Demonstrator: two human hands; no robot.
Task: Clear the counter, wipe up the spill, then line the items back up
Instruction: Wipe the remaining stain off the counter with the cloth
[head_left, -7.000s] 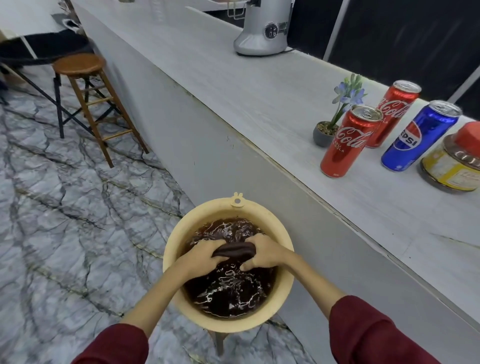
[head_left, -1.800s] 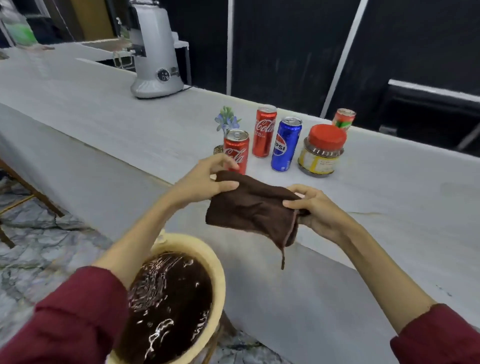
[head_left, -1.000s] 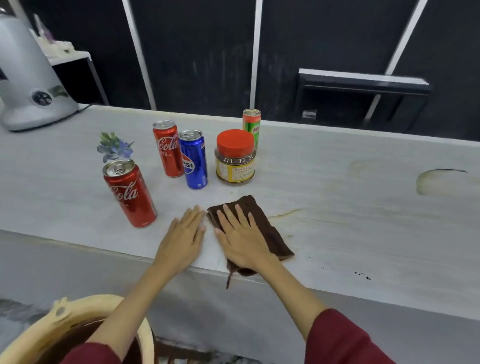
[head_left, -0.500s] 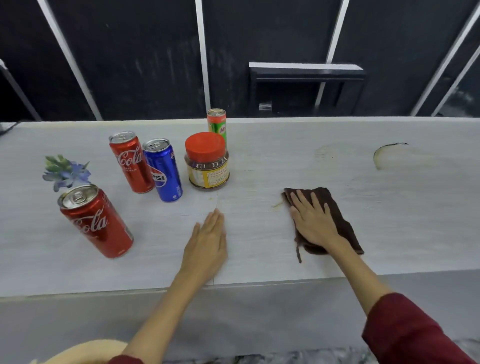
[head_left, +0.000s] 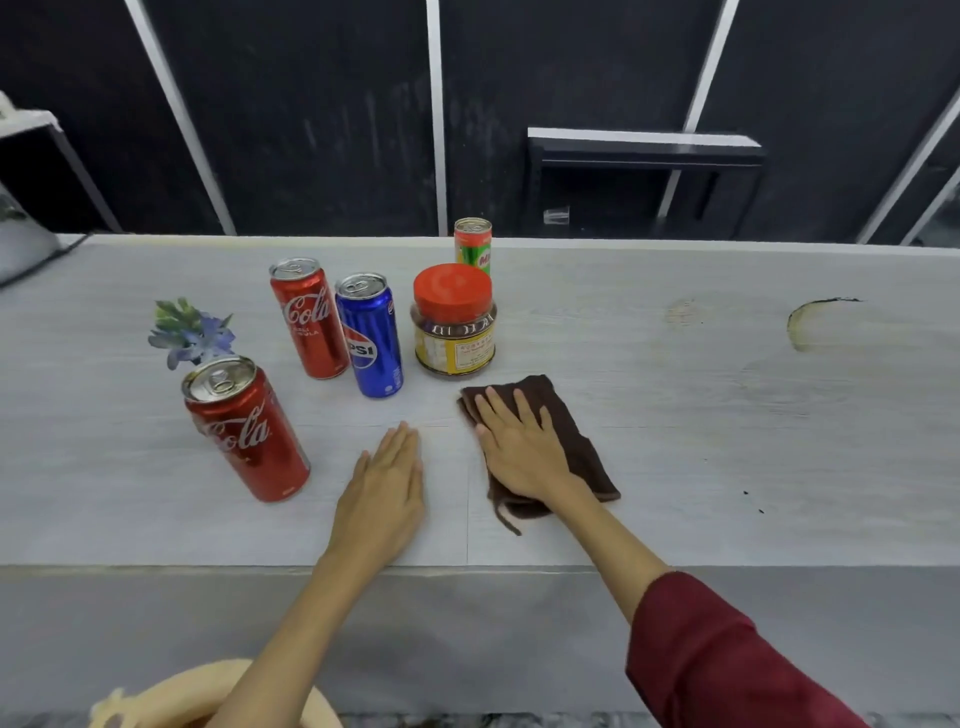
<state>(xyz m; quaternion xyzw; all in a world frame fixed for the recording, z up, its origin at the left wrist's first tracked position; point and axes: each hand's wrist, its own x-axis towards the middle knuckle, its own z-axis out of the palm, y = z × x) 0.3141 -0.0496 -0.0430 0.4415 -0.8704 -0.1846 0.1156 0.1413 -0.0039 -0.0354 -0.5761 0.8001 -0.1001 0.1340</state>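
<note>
A dark brown cloth (head_left: 569, 436) lies flat on the pale counter (head_left: 727, 441), and my right hand (head_left: 519, 449) presses on it with fingers spread. My left hand (head_left: 384, 488) rests flat on the bare counter beside it, holding nothing. Behind the hands stand a near Coca-Cola can (head_left: 244, 426), a second Coca-Cola can (head_left: 309, 317), a blue Pepsi can (head_left: 370, 335), a red-lidded jar (head_left: 454, 319) and a green Milo can (head_left: 472, 245). A curved dark spill ring (head_left: 810, 322) marks the counter at far right, with a fainter stain (head_left: 685, 312) nearer the middle.
A small blue-flowered plant (head_left: 189, 332) stands behind the near Coca-Cola can. The rim of a cream basin (head_left: 218, 686) shows below the counter's front edge. A grey machine's base (head_left: 26, 249) is at the far left. Tiny dark specks (head_left: 750, 499) dot the counter right of the cloth.
My right hand has slid the cloth back to the left, from the middle right toward the jar. My left hand has stayed flat in place.
</note>
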